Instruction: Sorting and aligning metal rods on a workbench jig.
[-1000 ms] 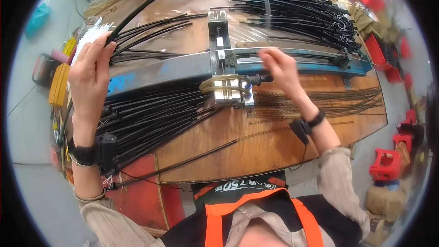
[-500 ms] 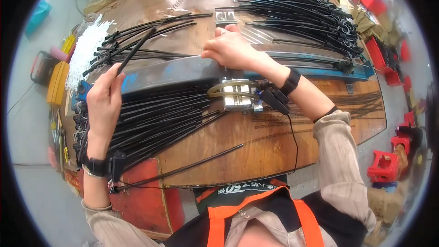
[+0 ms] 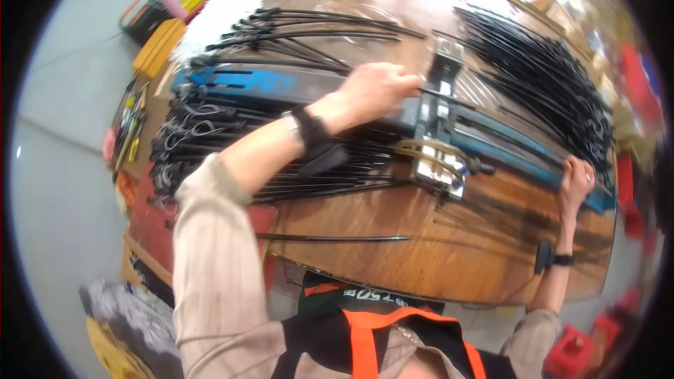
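Grip of the left hand (image 3: pixel 372 92) is narrow: we find thumb and fingers pinched on what appears to be a slim black rod (image 3: pixel 434 93), which leaves the fingertips rightward across the metal clamp fixture (image 3: pixel 444 74). We judge the pinch is set this close to the fixture to hold the rod in line with it. Just nearer the body from the grip, we note a silver block (image 3: pixel 434 175) with a looped yellowish hose (image 3: pixel 421 149), presumably fed from one side so that the top stays accessible.

Well to the right of that grip, the right hand (image 3: pixel 578 179) is at the far end of the blue metal rail (image 3: pixel 505 151), fingers curled; we cannot tell whether they hold anything.

Below the left forearm lies a bundle of black tubes (image 3: pixel 351 172), laid roughly alike, likely for easy picking. Beyond the grip, we record a smaller tube group (image 3: pixel 323 30) and, to the right, a dense tube pile (image 3: pixel 540 74). Nearer the body than the grip, one lone tube (image 3: pixel 337 238) lies with a thin coil spring (image 3: pixel 449 240) extending from its right end. Farther left are white strips (image 3: pixel 228 17), too bright to identify exactly, and a yellow box (image 3: pixel 158 48).
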